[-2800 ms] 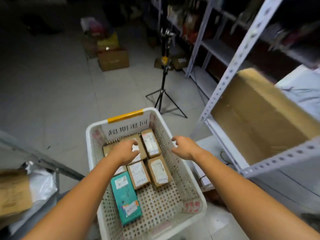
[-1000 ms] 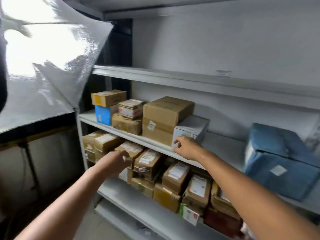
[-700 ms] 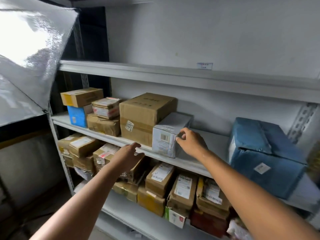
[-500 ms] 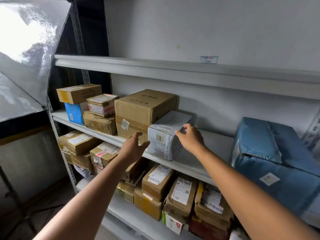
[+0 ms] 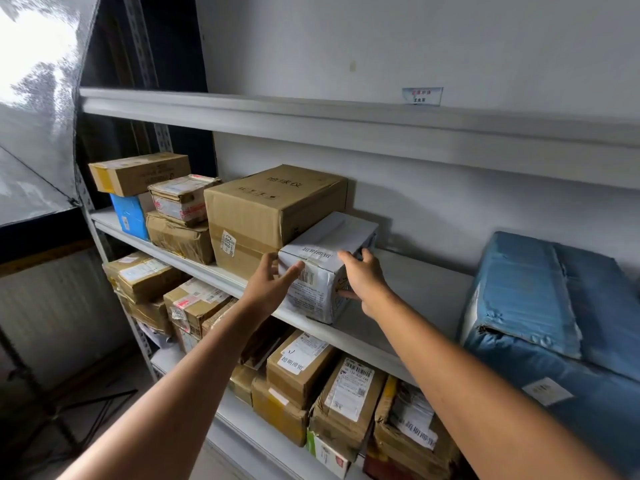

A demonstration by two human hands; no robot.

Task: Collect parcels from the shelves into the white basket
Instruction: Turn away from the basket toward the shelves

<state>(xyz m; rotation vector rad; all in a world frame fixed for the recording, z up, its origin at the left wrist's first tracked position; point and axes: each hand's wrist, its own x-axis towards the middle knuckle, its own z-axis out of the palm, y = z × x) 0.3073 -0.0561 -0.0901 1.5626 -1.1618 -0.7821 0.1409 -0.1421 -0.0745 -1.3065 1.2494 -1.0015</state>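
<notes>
head | white box (image 5: pixel 325 271) on middle shelf (image 5: pixel 415 289), touching brown carton (image 5: pixel 270 216) at its 9 o'clock | left hand (image 5: pixel 270 289) open, fingers on box front-left | right hand (image 5: pixel 363 282) clasps box's 3 o'clock side | blue parcel (image 5: pixel 554 306) well apart at 3 o'clock

The single head view looks forward and slightly down, close to a shelf unit (image 5: pixel 221 278) filling the frame's centre.
</notes>
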